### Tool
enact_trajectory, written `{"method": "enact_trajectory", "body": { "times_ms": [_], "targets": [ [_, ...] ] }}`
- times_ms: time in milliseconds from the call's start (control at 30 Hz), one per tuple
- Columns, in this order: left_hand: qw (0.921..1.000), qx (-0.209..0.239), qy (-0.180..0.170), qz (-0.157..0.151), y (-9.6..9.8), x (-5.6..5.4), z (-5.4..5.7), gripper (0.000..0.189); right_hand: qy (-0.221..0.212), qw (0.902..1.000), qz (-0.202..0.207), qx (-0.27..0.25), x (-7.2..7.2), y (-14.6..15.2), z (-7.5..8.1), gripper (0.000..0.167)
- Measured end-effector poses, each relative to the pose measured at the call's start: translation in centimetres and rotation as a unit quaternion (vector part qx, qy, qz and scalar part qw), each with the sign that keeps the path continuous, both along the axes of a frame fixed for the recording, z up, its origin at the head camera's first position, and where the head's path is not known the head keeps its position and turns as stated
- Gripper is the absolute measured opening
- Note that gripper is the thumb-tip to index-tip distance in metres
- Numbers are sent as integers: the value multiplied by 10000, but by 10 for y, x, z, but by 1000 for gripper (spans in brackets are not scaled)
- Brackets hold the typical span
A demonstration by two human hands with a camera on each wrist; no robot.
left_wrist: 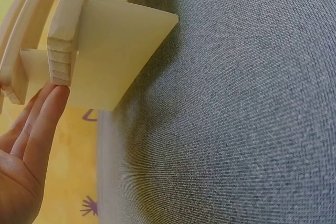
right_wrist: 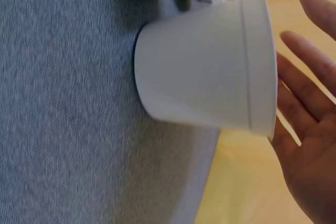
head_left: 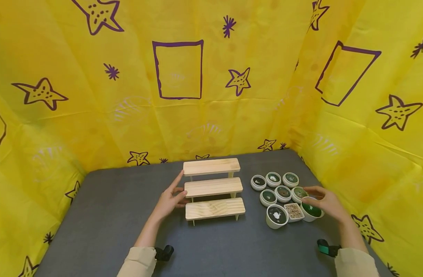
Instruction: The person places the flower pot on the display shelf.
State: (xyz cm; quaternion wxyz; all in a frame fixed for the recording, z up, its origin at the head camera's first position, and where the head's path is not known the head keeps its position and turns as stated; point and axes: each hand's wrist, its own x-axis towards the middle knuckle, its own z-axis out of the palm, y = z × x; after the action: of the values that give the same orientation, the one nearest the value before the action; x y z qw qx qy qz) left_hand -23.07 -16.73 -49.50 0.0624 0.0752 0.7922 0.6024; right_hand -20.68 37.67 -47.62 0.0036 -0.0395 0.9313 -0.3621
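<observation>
A three-step wooden display stand (head_left: 215,207) with light plank tops stands in the middle of the table. My left hand (head_left: 168,202) is at its left side, fingers extended. In the left wrist view, fingertips of the left hand (left_wrist: 31,156) touch the end of a plank (left_wrist: 60,61). My right hand (head_left: 327,204) is over the far-right white pot with green content (head_left: 312,210), fingers spread. The right wrist view has that white pot (right_wrist: 205,66) upright on the table, with the right hand (right_wrist: 315,135) beside its rim, not curled round it.
Several small white round pots (head_left: 283,193) with dark or green contents cluster right of the stand. Among them are a square dish of beige pebbles (head_left: 293,211) and a taller white pot (head_left: 277,216). Yellow patterned cloth (head_left: 211,115) walls the grey table (head_left: 121,207).
</observation>
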Motion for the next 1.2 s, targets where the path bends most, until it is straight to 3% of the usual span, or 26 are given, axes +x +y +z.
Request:
{"method": "enact_trajectory", "body": {
  "times_ms": [167, 600, 933, 1200],
  "targets": [
    [10000, 48, -48, 19, 0, 1, 1, 73, -235, 9996, 11, -159, 3, 10, -2, 55],
    [10000, 47, -80, 38, 0, 1, 0, 72, -291, 9956, 486, -753, 5, 27, -11, 51],
    [9999, 27, -131, 37, 0, -1, 0, 71, -250, 9838, 1045, -1438, 10, 36, -18, 53],
    [9998, 20, -185, 56, 0, -2, 1, 72, -49, 9645, 1701, -2018, 10, 40, -27, 59]
  ]
}}
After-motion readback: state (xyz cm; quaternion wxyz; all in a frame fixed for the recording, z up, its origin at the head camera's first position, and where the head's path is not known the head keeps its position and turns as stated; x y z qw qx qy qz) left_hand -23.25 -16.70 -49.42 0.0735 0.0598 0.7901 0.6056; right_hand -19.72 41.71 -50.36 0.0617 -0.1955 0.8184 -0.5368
